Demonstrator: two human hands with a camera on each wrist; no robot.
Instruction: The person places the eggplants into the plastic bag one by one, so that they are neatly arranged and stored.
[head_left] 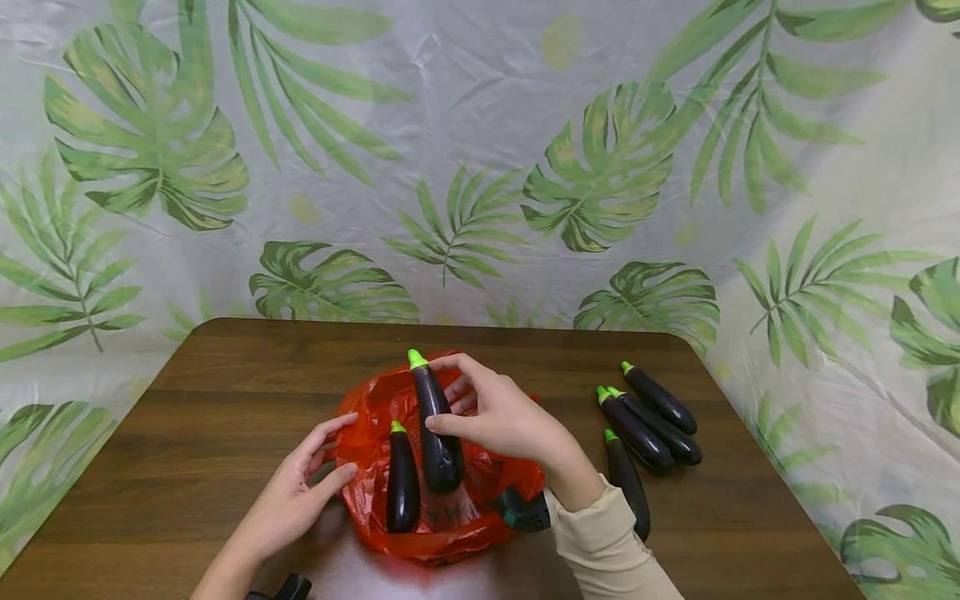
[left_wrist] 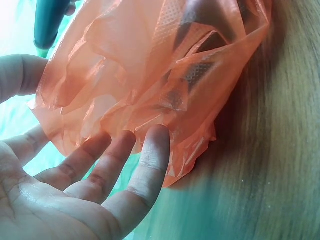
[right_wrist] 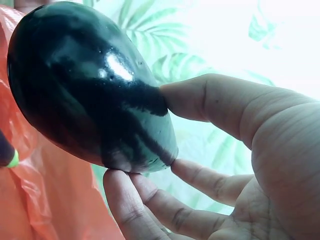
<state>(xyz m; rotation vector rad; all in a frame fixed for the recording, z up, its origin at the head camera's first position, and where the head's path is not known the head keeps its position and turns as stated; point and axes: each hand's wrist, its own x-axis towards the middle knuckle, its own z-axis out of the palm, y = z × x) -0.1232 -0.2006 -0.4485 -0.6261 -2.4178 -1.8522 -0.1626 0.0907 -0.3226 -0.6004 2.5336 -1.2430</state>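
My right hand (head_left: 510,414) grips a dark purple eggplant (head_left: 435,429) between thumb and fingers, its green stem end pointing up and away. This eggplant hangs over an opened red plastic bag (head_left: 431,546). Inside the bag lies a second eggplant (head_left: 403,483). At the bag's left side is my left hand (head_left: 296,492), its thumb and fingers spread apart and its fingertips at the bag's edge. The left wrist view has those fingers (left_wrist: 155,155) against the thin, see-through plastic (left_wrist: 130,60). Close up in the right wrist view, fingertips press the glossy skin of the held eggplant (right_wrist: 85,85).
Several more eggplants (head_left: 660,400) lie grouped on the right of the brown wooden table (head_left: 225,400); one of them is partly behind my right sleeve (head_left: 611,533). A leaf-patterned cloth (head_left: 480,150) hangs behind the table.
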